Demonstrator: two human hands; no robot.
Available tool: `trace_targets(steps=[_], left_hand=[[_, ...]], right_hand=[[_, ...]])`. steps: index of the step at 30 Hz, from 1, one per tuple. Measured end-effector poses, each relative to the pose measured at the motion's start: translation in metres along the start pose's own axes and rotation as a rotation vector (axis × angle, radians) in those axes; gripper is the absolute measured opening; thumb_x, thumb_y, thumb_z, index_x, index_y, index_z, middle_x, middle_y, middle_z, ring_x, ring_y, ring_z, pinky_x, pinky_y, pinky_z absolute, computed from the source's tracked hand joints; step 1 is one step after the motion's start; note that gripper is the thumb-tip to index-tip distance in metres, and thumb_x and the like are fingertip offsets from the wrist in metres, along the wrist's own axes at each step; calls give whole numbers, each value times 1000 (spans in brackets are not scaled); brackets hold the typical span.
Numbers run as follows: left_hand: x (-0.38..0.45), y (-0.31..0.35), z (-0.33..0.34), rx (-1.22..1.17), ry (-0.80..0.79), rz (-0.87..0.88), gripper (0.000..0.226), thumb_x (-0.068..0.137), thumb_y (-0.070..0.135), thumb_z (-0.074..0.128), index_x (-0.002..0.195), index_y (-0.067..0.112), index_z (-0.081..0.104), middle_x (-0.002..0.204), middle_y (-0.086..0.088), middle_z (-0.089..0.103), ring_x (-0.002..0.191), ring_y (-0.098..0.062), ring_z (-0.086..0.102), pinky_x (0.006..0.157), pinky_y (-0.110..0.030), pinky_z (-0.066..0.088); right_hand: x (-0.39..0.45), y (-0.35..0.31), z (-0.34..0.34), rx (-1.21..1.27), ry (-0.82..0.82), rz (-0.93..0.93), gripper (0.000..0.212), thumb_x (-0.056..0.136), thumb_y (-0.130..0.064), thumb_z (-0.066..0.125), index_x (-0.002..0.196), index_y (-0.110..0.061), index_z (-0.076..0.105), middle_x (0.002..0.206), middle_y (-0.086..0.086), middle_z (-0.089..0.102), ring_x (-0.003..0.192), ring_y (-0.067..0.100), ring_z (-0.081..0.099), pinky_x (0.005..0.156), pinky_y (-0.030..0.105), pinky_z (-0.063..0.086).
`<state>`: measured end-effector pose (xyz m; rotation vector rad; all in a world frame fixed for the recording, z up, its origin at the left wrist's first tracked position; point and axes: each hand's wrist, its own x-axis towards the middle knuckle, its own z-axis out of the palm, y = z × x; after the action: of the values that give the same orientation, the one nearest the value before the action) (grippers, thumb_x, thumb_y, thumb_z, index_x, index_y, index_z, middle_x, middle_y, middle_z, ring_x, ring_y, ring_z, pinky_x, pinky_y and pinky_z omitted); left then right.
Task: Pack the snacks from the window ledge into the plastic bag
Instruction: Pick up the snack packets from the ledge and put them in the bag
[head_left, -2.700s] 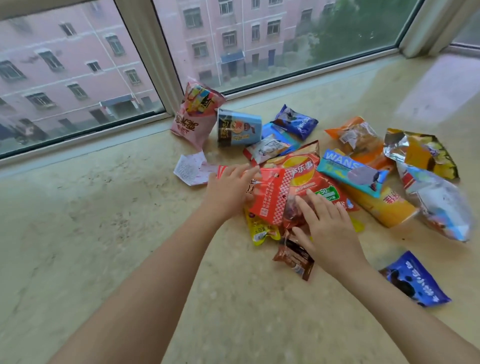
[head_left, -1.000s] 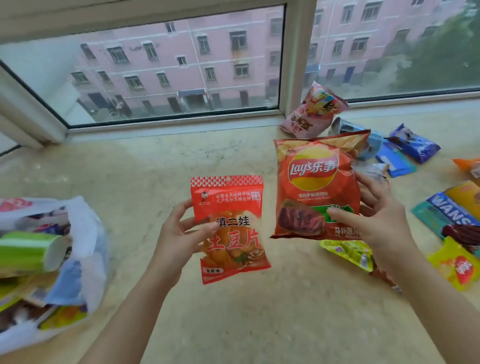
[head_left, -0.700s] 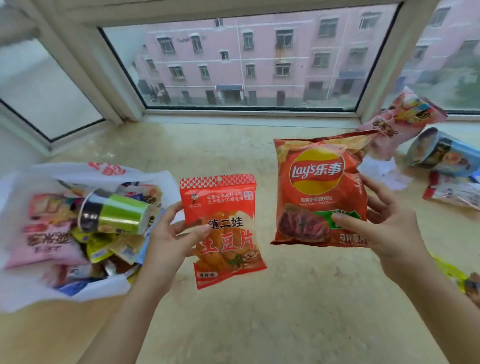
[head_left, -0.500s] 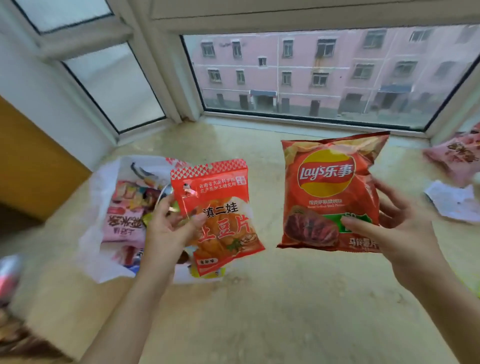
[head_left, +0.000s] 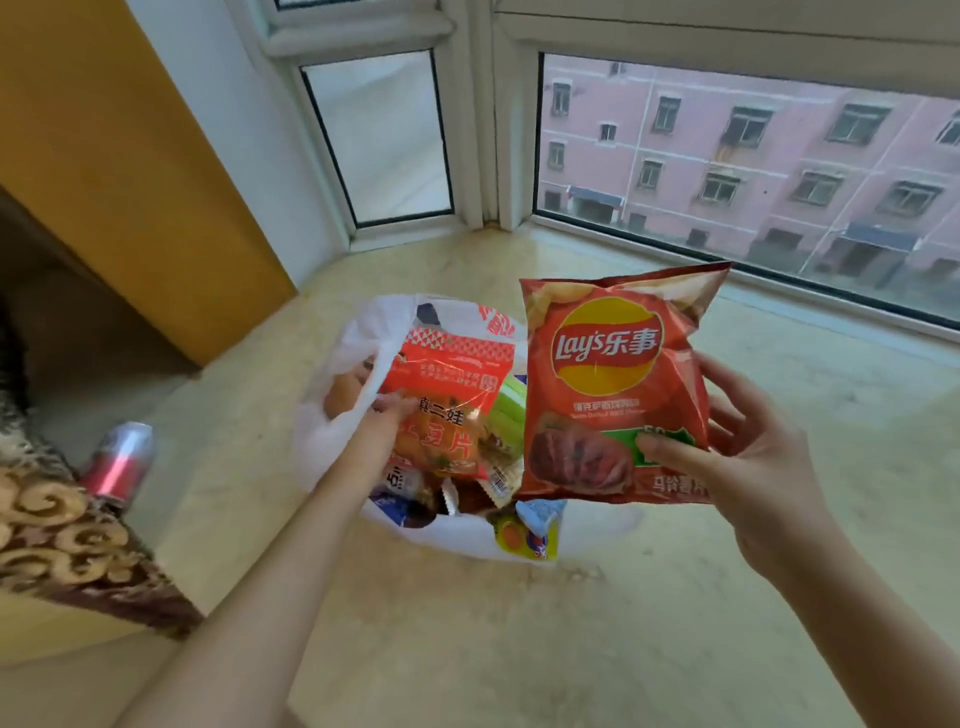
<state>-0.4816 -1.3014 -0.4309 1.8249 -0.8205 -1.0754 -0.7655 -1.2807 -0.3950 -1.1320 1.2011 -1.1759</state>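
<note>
Mid-frame, on the pale stone ledge (head_left: 675, 597): white plastic bag (head_left: 332, 395), mouth open toward the camera, crammed with packets. Among them a green tube (head_left: 506, 415) near the middle, a yellow-and-blue packet (head_left: 527, 535) poking out at the lower lip, a dark blue one (head_left: 395, 506) at the lower left of the opening.

Left hand (head_left: 387, 415) reaching in from lower left, inside the bag's mouth, grasping the red potato-slice pouch (head_left: 447, 400) at its left edge. Pouch tilted, lying over the packets already inside, top end toward the far side of the bag. Fingers mostly hidden behind the pouch and bag film (thumb side alone showing), so exact curl unclear, though clearly pinching the pouch.

Right hand (head_left: 748, 452) at centre right, raised above the ledge, gripping the Lay's bag (head_left: 613, 395) by its lower right corner: thumb (head_left: 670, 452) across the front, other fingers spread behind. Lay's bag upright, front facing the camera, just right of the plastic bag and overlapping its right edge in the frame, not inside it.

Lower left of the frame: a red-and-silver can (head_left: 122, 457) beside a dark patterned cloth (head_left: 62, 535). Upper left: an orange panel (head_left: 130, 156). Upper right: a window (head_left: 753, 166) with a pink building outside.
</note>
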Motion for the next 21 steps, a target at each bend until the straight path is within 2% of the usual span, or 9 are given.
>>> trace_targets(steps=[2, 3, 4, 5, 7, 11, 14, 17, 21], left_hand=[[4, -10, -7, 79, 25, -41, 18, 99, 10, 47, 117, 7, 50, 111, -10, 59, 82, -18, 57, 52, -9, 46], [6, -15, -13, 130, 49, -52, 24, 100, 12, 45, 123, 3, 49, 115, -11, 57, 88, -20, 57, 55, -6, 45], [7, -18, -20, 163, 84, -59, 31, 101, 14, 43, 130, 1, 46, 120, -11, 56, 99, -23, 56, 69, -6, 47], [9, -20, -28, 227, 113, -51, 36, 102, 16, 42, 135, 3, 43, 126, -10, 56, 109, -26, 56, 87, -16, 47], [10, -24, -41, 325, 124, -37, 39, 101, 16, 42, 139, 8, 41, 130, -9, 56, 116, -29, 54, 99, -34, 43], [5, -18, -44, 372, 94, 56, 40, 96, 10, 49, 136, 11, 42, 116, -6, 63, 107, -25, 60, 91, -35, 47], [0, -8, -44, 346, 112, 175, 39, 96, 32, 51, 133, 21, 47, 112, -1, 66, 99, -20, 65, 87, -42, 54], [-8, 12, -42, 324, 158, 278, 34, 95, 48, 47, 119, 27, 58, 97, 9, 69, 86, -11, 68, 79, -44, 57], [-20, 39, -36, 286, 240, 326, 25, 93, 57, 47, 82, 39, 60, 78, 14, 68, 77, -1, 64, 76, -32, 54]], right_hand=[[-2, 7, 8, -18, -18, 15, 80, 47, -15, 83, 120, -38, 59, 103, -1, 73, 94, 22, 70, 76, 48, 58], [-3, 11, 11, -26, -31, 23, 81, 47, -18, 84, 121, -38, 59, 104, -1, 72, 95, 23, 69, 78, 51, 57], [-4, 14, 14, -29, -42, 31, 81, 46, -20, 84, 121, -39, 59, 105, -1, 72, 96, 24, 69, 78, 53, 57], [-4, 17, 16, -32, -49, 38, 81, 46, -22, 85, 121, -40, 59, 106, -1, 72, 97, 24, 68, 78, 53, 57], [-4, 22, 21, -45, -60, 45, 80, 51, -15, 86, 122, -38, 59, 107, -1, 71, 96, 23, 68, 77, 52, 57], [-4, 34, 33, -66, -87, 52, 76, 61, 2, 83, 120, -39, 59, 104, -2, 72, 94, 17, 69, 75, 46, 59], [-4, 42, 41, -56, -119, 71, 77, 61, 3, 83, 122, -37, 60, 105, 0, 72, 96, 21, 69, 73, 44, 59], [-5, 49, 51, -59, -159, 89, 76, 61, 5, 82, 120, -38, 61, 103, 0, 72, 94, 20, 69, 68, 38, 59], [-4, 53, 74, -119, -204, 66, 75, 62, 10, 80, 110, -43, 60, 99, -3, 71, 85, 8, 68, 66, 25, 57]])
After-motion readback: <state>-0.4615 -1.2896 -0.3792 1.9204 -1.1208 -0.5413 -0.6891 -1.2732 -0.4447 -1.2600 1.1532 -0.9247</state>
